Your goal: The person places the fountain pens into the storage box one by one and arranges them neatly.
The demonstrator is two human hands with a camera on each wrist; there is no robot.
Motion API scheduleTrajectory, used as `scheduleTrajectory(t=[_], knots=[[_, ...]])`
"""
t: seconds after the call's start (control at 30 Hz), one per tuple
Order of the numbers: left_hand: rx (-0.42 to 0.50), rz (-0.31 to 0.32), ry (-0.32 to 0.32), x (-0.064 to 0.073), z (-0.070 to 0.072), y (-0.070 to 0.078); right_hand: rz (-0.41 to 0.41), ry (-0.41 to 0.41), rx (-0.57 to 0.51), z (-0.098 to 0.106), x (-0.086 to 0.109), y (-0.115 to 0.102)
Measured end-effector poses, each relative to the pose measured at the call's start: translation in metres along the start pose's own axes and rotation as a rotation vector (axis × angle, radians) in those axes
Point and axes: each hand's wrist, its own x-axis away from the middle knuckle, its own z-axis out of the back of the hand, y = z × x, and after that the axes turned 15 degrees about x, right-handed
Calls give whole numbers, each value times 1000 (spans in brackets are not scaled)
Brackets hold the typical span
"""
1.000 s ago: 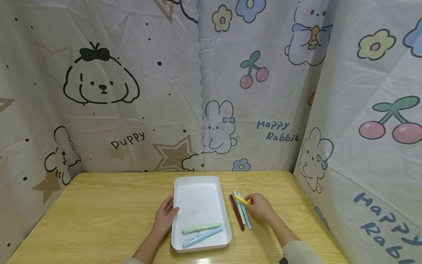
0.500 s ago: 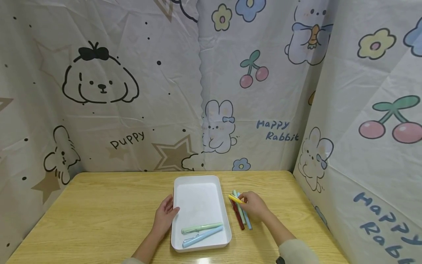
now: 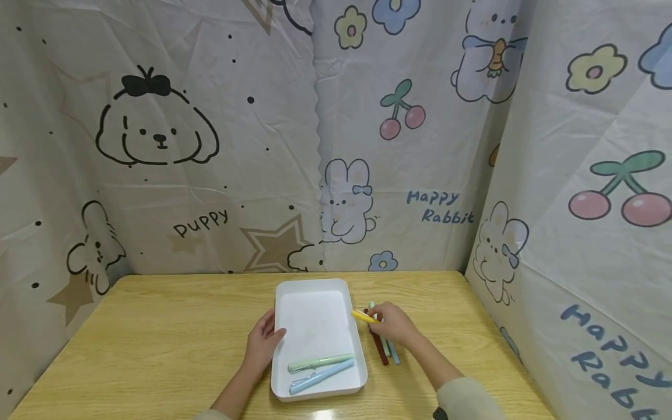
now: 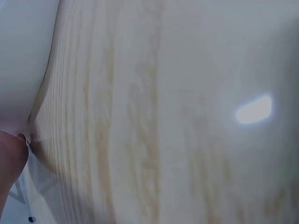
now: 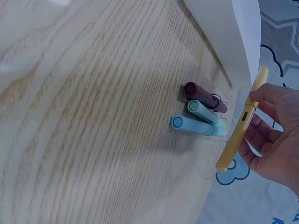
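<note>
Right wrist view shows a slim, dark-slotted yellow pen (image 5: 237,135).

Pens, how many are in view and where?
6: a yellow pen in the right hand; a green pen and a blue pen in the white tray; and a dark red pen, second green pen and second blue pen on the table right of the tray.

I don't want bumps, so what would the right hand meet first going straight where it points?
Probably the white tray, at its right rim, where the yellow pen in the right hand points. Height is unclear, so the hand might pass over.
</note>
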Motion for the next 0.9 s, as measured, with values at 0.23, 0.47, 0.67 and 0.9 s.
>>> scheduleTrajectory(t=[0.23, 0.47, 0.67, 0.9], knots=[[0, 32, 10, -3, -4, 1, 57, -14, 7, 3, 0, -8], [-4, 30, 17, -7, -9, 2, 118, -18, 23, 2, -3, -13], [-27, 40, 25, -9, -13, 5, 170, -13, 49, 2, -5, -22], [-49, 43, 11, -9, -16, 4, 159, -64, 75, 0, -5, -32]])
